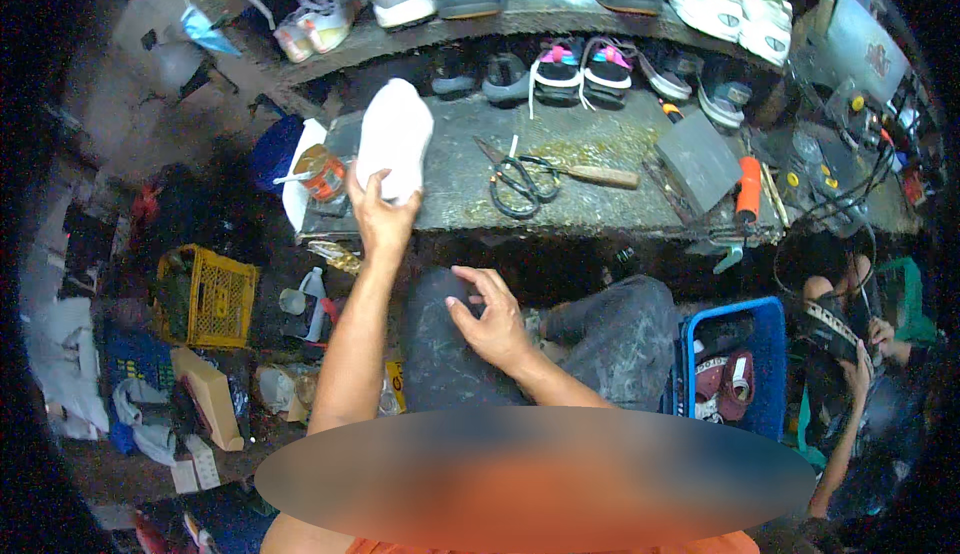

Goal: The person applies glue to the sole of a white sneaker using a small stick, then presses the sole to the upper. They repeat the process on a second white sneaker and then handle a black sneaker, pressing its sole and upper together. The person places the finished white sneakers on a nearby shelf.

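Above the left end of the workbench I hold up a white shoe sole (397, 134), its narrow end between the thumb and fingers of my left hand (383, 216). The face turned to me is plain white; the far side is hidden. My right hand (487, 316) is open over my dark trouser leg, thumb and fingers apart, with nothing in it. Right beside my left hand stands an open can (322, 176) with orange-brown stuff and a handle sticking out. On the bench lie black-handled scissors (520, 187) and a wooden-handled tool (600, 176).
Shoes (582, 76) line the bench's back and the shelf above. A grey block (697, 164) and an orange-handled tool (747, 191) lie at the bench's right. A blue basket (735, 324) with shoes stands by my right leg, a yellow crate (222, 299) at left. Another person's hand (857, 364) works far right.
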A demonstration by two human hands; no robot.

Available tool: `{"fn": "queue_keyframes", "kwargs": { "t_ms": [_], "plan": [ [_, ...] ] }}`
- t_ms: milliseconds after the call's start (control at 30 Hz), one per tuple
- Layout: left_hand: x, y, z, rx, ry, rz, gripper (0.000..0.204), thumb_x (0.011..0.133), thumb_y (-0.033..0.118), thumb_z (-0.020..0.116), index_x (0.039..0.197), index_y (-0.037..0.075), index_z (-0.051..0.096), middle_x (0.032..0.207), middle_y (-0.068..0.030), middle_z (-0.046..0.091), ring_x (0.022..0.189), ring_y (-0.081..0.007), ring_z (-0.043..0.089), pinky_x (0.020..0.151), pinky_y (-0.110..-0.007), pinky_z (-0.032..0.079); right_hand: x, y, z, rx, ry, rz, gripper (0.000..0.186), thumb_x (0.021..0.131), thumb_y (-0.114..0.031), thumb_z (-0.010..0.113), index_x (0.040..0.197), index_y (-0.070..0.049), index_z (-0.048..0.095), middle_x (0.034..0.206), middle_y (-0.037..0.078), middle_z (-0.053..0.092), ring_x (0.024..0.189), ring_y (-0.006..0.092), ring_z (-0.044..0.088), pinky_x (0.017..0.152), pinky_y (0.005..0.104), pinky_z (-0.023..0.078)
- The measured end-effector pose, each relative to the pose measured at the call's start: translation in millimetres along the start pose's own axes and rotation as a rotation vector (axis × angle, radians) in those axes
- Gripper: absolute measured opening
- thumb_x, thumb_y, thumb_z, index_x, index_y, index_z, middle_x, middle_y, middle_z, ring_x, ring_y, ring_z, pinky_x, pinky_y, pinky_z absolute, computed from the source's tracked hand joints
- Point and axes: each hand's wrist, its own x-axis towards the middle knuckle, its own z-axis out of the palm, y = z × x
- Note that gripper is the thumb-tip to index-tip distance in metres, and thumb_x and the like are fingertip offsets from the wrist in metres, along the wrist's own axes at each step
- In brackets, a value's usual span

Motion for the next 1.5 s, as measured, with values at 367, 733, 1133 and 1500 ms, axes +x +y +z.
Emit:
{"fn": "queue_keyframes", "kwargs": {
  "t_ms": [367, 733, 1133, 1500],
  "plan": [
    [230.0, -227.6, 133.8, 0.402, -0.185, -0.164, 0.086, 0.063, 0.057, 0.088, 0.124, 0.002, 0.063, 0.121, -0.0205, 0.068, 0.106, -0.0401, 0.067, 0.097, -0.049, 0.053, 2.2, 19.0, -2.5, 0.051, 0.038, -0.114, 0.039, 0.088, -0.016, 0.072, 0.123, -0.002, 0.064, 0.120, 0.019, 0.062, 0.113, 0.0383, 0.060, 0.101, 0.0450, 0.048],
    [24.7, -62.9, 10.0, -0.134, -0.142, 0.245, 0.040, 0.098, 0.026, 0.072, 0.123, -0.005, 0.067, 0.138, -0.0221, 0.062, 0.131, -0.0339, 0.055, 0.114, -0.047, 0.039, -11.4, -12.2, -32.5, 0.090, 0.006, -0.203, 0.022, 0.085, -0.019, 0.071, 0.099, -0.002, 0.074, 0.092, 0.018, 0.075, 0.090, 0.0374, 0.072, 0.082, 0.0468, 0.056],
    [56.6, 13.4, 9.7, -0.348, -0.345, -0.074, 0.052, 0.090, 0.031, 0.078, 0.130, 0.002, 0.064, 0.134, -0.0186, 0.065, 0.118, -0.0305, 0.065, 0.101, -0.041, 0.051, -200.6, -22.7, -169.5, -0.487, 0.444, 0.275, 0.019, 0.090, -0.007, 0.074, 0.108, -0.002, 0.076, 0.097, 0.012, 0.074, 0.089, 0.0264, 0.071, 0.082, 0.0325, 0.054],
    [193.2, 2.1, 172.0, 0.068, -0.472, -0.196, 0.073, 0.082, 0.034, 0.084, 0.136, -0.003, 0.052, 0.127, -0.0307, 0.065, 0.122, -0.0451, 0.062, 0.108, -0.048, 0.049, -188.4, 9.8, -156.0, -0.667, 0.419, 0.188, 0.024, 0.089, -0.013, 0.074, 0.112, -0.007, 0.071, 0.086, 0.009, 0.064, 0.089, 0.0297, 0.059, 0.084, 0.0412, 0.049]
  ]
}}
